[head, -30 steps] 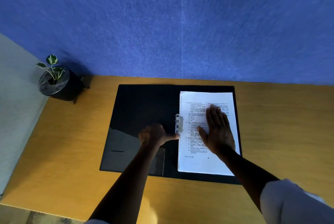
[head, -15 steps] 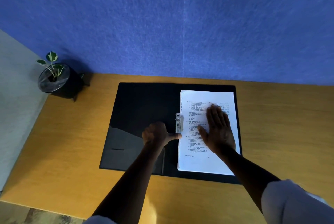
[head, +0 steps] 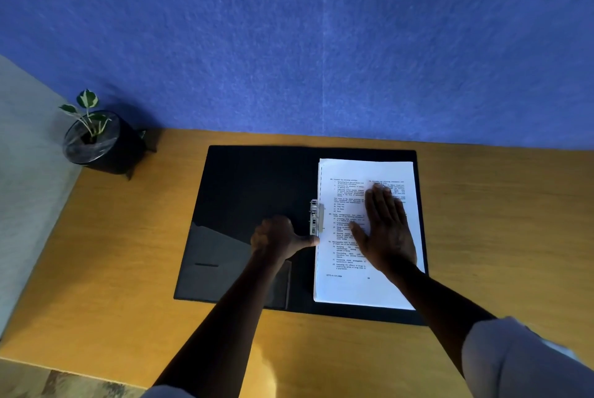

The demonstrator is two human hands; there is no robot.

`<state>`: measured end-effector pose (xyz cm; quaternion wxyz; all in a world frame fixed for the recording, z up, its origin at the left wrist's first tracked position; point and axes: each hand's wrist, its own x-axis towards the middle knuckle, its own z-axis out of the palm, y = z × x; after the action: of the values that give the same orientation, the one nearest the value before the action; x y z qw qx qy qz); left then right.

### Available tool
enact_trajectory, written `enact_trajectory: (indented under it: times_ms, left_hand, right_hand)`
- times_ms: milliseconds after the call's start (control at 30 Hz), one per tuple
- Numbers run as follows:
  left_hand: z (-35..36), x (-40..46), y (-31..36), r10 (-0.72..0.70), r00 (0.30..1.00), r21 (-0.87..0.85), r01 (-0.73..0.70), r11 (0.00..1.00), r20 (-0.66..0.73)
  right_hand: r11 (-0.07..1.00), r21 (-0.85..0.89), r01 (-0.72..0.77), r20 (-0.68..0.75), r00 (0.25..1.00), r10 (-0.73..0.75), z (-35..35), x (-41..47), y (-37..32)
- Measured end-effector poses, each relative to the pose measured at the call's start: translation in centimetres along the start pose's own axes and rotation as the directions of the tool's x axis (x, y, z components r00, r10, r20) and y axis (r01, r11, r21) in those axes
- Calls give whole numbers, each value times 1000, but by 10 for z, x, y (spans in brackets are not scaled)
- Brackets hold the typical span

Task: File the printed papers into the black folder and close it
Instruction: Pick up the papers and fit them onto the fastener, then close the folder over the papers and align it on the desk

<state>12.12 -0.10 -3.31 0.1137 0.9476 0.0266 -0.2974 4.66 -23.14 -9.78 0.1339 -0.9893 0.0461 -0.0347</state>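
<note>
Head view.

Right hand [head: 387, 230]: fingers spread flat, palm down, pressing on the stack of white printed papers [head: 350, 288]; nothing gripped.

Left hand [head: 276, 238]: fingers curled into a loose fist, thumb stuck out to the right, its tip touching the left edge of the papers just below the small silver metal clip [head: 315, 217]; nothing gripped.

Printed papers: lie on the right half of the black folder [head: 257, 185], left edge at the clip.

Black folder: open flat, inner pocket at lower left, resting on the orange-brown wooden desk [head: 501, 224].

Small green-leaved plant in a round black pot [head: 103, 146]: far left corner of the desk, well apart from the folder.

Blue felt-textured wall [head: 321, 44]: behind the desk.

Grey panel [head: 29, 153]: at the left.
</note>
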Motion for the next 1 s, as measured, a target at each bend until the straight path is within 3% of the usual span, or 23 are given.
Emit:
enact_trajectory:
  times_ms: [433, 633, 833, 933, 1000]
  left_hand:
    - [0, -1, -5, 32, 999, -90, -29, 996, 31]
    - [1, -6, -16, 42, 999, -198, -46, 979, -21]
    - [-1, -5, -59, 29, 957, -236, -100, 967, -287]
    - [-7, -8, -86, -67, 900, -166, -6, 986, -431]
    - [-10, -14, -98, -175, 858, -213, 79, 974, -483]
  right_hand:
    - [1000, 21, 8, 2, 1000, -8, 0, -1, 1]
    - [1000, 19, 6, -1, 1000, -6, -1, 0, 1]
    - [1000, 16, 9, 1, 1000, -9, 1, 0, 2]
    - [1000, 7, 8, 11, 1000, -8, 2, 0, 2]
    - [1000, 2, 6, 14, 1000, -6, 2, 0, 2]
